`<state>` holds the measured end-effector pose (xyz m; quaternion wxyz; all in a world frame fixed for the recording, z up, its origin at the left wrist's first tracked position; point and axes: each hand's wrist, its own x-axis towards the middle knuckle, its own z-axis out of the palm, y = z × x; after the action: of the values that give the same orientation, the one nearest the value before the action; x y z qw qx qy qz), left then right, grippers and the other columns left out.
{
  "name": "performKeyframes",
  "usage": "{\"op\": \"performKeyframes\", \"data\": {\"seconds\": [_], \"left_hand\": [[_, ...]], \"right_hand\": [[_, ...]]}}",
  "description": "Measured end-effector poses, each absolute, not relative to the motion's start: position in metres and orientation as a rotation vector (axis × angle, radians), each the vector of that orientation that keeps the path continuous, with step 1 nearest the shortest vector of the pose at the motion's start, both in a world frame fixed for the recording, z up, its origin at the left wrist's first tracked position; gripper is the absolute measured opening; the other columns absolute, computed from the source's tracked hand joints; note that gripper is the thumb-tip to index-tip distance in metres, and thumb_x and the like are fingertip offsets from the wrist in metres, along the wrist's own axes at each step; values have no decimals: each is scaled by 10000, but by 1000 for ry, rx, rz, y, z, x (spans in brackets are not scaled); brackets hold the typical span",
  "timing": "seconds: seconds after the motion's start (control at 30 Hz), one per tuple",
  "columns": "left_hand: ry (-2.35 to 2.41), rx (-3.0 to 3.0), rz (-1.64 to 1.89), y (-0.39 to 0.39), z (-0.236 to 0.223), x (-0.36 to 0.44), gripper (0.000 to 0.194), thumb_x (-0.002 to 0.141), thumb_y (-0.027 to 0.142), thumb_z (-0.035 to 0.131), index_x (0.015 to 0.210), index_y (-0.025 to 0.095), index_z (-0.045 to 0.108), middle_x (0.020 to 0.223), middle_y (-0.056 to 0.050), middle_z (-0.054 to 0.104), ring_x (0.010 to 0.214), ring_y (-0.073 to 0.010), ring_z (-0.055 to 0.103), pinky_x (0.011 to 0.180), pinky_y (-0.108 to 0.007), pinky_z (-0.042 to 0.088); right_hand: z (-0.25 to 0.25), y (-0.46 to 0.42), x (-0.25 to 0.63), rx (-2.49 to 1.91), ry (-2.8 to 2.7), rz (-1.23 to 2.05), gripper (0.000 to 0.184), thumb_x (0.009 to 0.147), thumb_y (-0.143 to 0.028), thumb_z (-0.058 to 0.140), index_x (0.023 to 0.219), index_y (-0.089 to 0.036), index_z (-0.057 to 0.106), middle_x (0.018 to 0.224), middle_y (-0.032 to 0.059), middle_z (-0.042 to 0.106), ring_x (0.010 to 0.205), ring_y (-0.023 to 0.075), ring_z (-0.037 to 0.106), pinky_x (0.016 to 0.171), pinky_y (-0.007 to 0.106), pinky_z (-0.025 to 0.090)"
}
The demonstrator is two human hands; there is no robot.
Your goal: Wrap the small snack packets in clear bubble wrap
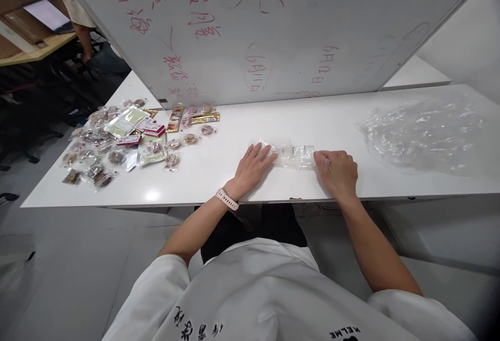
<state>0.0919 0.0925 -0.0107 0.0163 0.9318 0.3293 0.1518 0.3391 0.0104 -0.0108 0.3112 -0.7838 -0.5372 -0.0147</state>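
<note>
**Clear bag (pixel 287 156) lies flat on the table (pixel 195 187)**

Nearest, the white shirt (pixel 253 289) reads "KELME", beside black characters too skewed to make out. The left hand (pixel 253 168), its grip wide, spreads flat on the bag's left part; the right hand (pixel 336 174) curls, its grip narrow, pinching the right end. Farther off, the whiteboard (pixel 297 23) carries red handwriting, including "6月12日" and a circled "6月11日".

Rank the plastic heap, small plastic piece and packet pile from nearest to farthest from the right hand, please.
Head view, from the right hand:
1. Small plastic piece, at its fingertips.
2. Plastic heap, to its right.
3. Packet pile, far to its left.
</note>
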Motion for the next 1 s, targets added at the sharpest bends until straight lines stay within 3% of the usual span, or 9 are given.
{"op": "performKeyframes", "data": {"seconds": [0.13,0.27,0.43,0.53,0.63,0.73,0.9,1.0], "left_hand": [[1013,2851,564,93,-12,93,362,1023,289,453,1353,256,596,1444,-98,531,1411,-324,412,1182,-573,346],[1031,2810,607,90,-7,94,360,1022,232,428,1325,240,622,1347,-147,511,1282,-324,444,1032,-522,476],[991,2873,591,90,0,95,441,990,72,363,1293,241,636,1153,-128,549,1117,-276,474,937,-449,503],[943,2891,613,92,2,95,383,1010,108,373,1219,218,674,1044,-111,580,1030,-252,503,955,-451,495],[902,2841,679,95,-1,93,258,1015,206,469,1028,184,725,978,-96,605,977,-234,535,969,-460,497],[887,2721,763,98,-7,90,214,997,213,528,935,191,731,958,-76,624,933,-210,569,902,-434,538],[914,2431,858,104,-16,82,60,897,187,689,956,187,696,1089,-79,608,959,-201,623,797,-373,590],[997,2245,984,105,-12,70,342,834,225,767,1121,175,587,1275,-141,521,1125,-242,603,825,-380,605]], "right_hand": [[-2,21,344,-2128,-1550,263,495,894,-666,483,725,-212,586,809,70,618,805,237,552,762,392,430],[9,34,338,-2006,-1422,565,435,815,-579,632,637,-217,470,712,24,550,678,173,502,623,314,413],[22,47,327,-1534,-902,1227,343,708,-498,775,797,-195,642,790,43,654,730,183,597,591,319,532],[26,56,308,-1328,-780,1333,372,653,-472,836,833,-195,665,806,38,675,764,185,617,659,338,563],[25,64,284,-1218,-827,1356,411,670,-526,832,863,-203,666,836,21,677,813,178,619,774,347,551],[20,69,268,-1167,-990,1338,453,784,-638,718,923,-212,648,920,26,677,882,177,620,862,347,520],[8,69,267,-1186,-1255,1300,645,930,-757,387,1313,-262,542,1134,60,652,960,183,620,877,343,516],[4,66,266,-1258,-1533,1149,611,969,-710,351,1373,-291,537,1238,74,605,1068,210,601,953,390,503]]}}
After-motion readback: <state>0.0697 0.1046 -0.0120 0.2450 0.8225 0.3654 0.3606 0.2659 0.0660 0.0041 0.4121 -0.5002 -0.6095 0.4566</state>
